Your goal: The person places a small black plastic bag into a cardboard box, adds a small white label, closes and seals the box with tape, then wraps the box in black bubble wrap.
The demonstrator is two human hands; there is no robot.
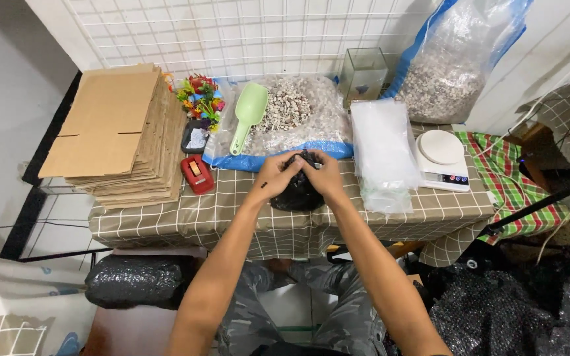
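A small black plastic bag (297,193), bulging and full, rests on the checked tablecloth (232,204) in front of me. My left hand (276,174) and my right hand (324,174) both grip its gathered top, fingers pinched together at the neck. Just behind them lies an open clear bag of pale gravel (288,109) with a light green scoop (248,113) lying on it.
A stack of flat cardboard (117,132) fills the left of the table, with a red tape dispenser (196,174) beside it. Clear bags (380,151) and a white scale (442,158) lie right. A glass tank (364,74) and a big gravel sack (453,59) stand behind.
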